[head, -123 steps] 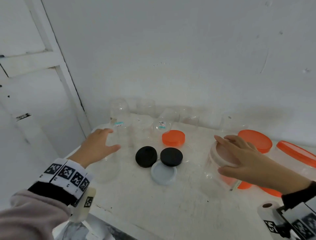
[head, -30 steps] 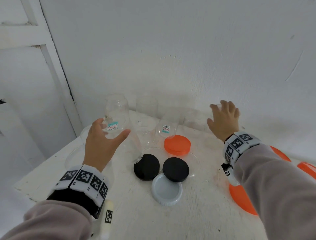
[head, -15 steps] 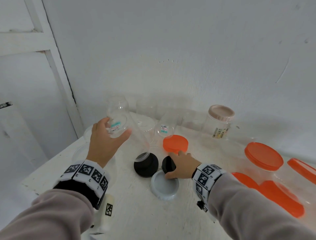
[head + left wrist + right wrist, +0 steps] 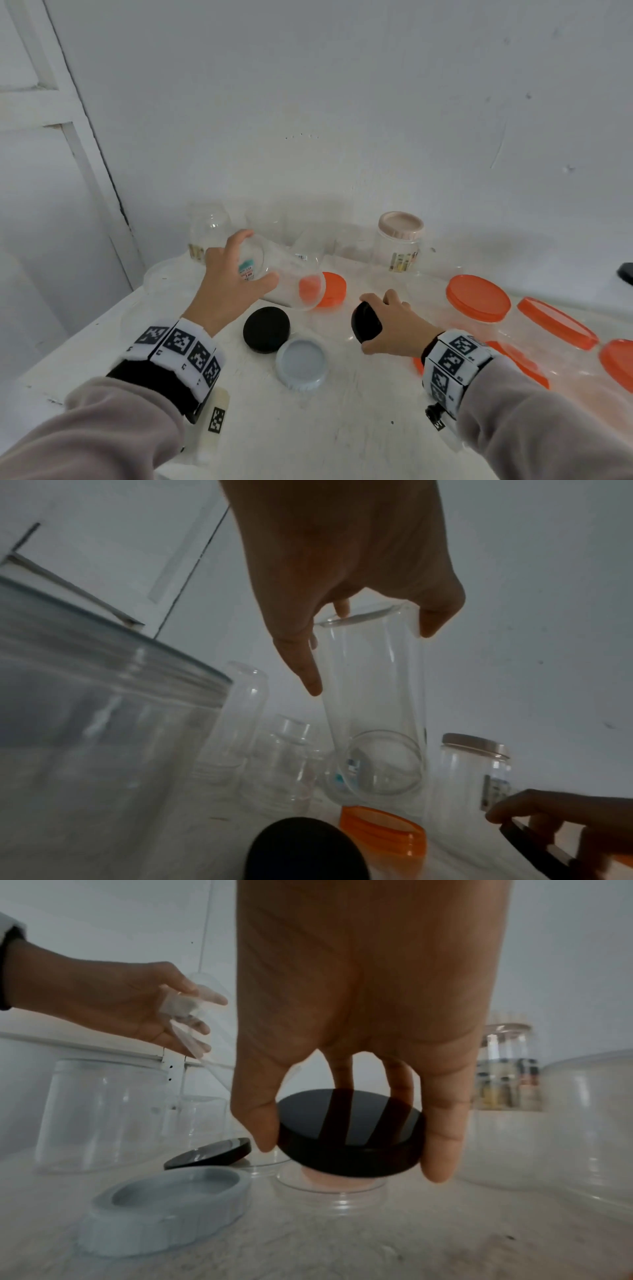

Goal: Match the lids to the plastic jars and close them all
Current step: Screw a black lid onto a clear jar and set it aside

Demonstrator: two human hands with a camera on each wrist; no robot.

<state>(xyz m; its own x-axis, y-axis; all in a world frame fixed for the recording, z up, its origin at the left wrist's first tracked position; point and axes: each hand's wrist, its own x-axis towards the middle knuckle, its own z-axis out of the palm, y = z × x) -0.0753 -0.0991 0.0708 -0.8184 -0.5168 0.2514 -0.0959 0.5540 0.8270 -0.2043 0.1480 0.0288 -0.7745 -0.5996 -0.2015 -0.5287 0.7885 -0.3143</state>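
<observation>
Your left hand (image 4: 227,284) grips the tilted clear jar (image 4: 284,277) above the counter (image 4: 308,428) while your right hand (image 4: 394,323) pinches a black lid (image 4: 365,322); if sizes mismatch, the lid may cross-thread or slip.

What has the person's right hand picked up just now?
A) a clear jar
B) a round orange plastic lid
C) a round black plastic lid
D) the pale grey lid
C: the right hand grips a round black plastic lid by its rim, lifted off the white table, while the left hand holds a tilted clear plastic jar; the pale grey round lid lies on the table.
</observation>
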